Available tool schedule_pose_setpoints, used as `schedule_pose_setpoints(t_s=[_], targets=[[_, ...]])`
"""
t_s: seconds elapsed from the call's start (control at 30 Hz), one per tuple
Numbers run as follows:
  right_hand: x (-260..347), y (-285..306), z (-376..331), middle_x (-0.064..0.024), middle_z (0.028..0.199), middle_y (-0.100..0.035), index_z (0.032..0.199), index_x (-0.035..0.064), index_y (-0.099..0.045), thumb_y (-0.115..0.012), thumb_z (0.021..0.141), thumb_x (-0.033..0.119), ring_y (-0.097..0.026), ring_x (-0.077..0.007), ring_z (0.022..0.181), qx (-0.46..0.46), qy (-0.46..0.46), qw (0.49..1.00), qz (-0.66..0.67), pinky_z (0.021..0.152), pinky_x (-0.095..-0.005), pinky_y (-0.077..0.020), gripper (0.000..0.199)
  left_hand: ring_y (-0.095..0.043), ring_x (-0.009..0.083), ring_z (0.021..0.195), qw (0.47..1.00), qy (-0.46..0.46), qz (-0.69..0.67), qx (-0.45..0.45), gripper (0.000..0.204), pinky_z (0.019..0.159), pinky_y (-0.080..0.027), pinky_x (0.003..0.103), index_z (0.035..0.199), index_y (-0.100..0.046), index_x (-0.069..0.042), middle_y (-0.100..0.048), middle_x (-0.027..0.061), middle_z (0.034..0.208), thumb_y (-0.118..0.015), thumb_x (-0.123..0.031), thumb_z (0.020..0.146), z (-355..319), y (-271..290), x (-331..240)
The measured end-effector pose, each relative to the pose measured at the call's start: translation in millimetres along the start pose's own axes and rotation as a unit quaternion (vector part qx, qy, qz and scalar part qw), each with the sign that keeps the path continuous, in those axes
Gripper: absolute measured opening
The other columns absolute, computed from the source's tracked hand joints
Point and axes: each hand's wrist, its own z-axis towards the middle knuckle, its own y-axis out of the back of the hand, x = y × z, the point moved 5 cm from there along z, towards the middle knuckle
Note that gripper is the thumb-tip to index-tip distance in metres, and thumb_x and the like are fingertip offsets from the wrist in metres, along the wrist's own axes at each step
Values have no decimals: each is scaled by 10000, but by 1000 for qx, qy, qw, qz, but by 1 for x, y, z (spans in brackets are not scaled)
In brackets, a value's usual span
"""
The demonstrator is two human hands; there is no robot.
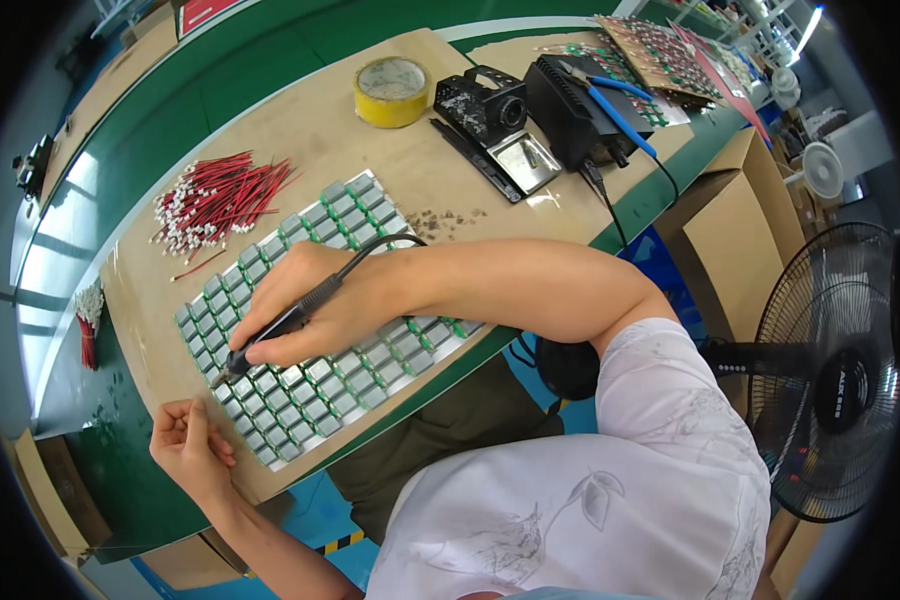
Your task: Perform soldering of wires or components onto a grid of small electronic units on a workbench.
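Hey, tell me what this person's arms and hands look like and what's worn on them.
Both forearms are bare, with no gloves, watch or rings visible on the left hand or the right hand. A short white sleeve with a faint grey leaf print covers the right upper arm.

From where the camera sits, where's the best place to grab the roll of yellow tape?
Probably by the rim of the roll of yellow tape, from above. It lies flat on the brown board, open core up, with free space around it, so fingers can pinch across the wall.
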Motion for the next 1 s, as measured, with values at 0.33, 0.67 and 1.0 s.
schedule_pose_setpoints(t_s=[0.33,0.67,1.0], targets=[[0,0,0,-154,936,-816,1091,52,-834,-787,906,277,-785,-242,799,-3,-3,1000,-3,740,-334,-609,296,-445,58,378,1000,-6,-1,8,149,328,-294,214,911,-631,10,-568,19,610,-721,-65,1003,-2,-5,-7],[8,0,3,-139,934,-802,1216,39,-801,-771,936,129,-777,-226,822,48,-17,997,-63,739,-340,-595,295,-488,75,406,999,19,42,-23,114,353,-301,228,895,-696,20,-598,15,616,-734,-68,959,-10,-7,-15],[11,-1,5,-81,850,-797,1214,10,-792,-729,976,95,-743,-149,743,39,-19,998,-48,673,-284,-561,261,-584,76,440,999,47,-2,-10,109,349,-393,236,876,-691,57,-675,48,679,-751,-30,900,-10,-10,-26]])
